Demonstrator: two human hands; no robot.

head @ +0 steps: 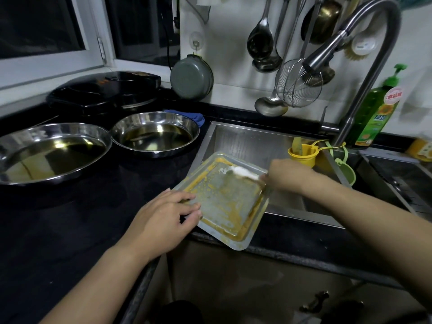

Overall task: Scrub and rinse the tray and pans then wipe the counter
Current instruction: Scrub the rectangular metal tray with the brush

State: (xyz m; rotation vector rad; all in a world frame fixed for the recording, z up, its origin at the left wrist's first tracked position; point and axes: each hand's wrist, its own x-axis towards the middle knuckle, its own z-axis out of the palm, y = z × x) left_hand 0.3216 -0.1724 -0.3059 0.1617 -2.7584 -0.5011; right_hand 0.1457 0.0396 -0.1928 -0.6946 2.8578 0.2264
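Left hand (163,215) grips tray (224,199) edge; right hand (284,174) holds blurred white scrubber (243,172) on tray.

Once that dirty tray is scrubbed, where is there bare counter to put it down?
Bare black counter lies in front of the two steel pans, left of the left hand holding the tray. Behind the pans it is crowded: black cooker, blue cloth.

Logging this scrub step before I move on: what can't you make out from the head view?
- Scrubbing tool: blurred by motion, type unclear.
- Right hand: its fingers are hidden behind its back, so the grip is unseen.
- Tray underside: hidden by the tray itself.
- Sink floor: partly covered by the tray and right forearm.
- Large pan: cut off by the left edge.
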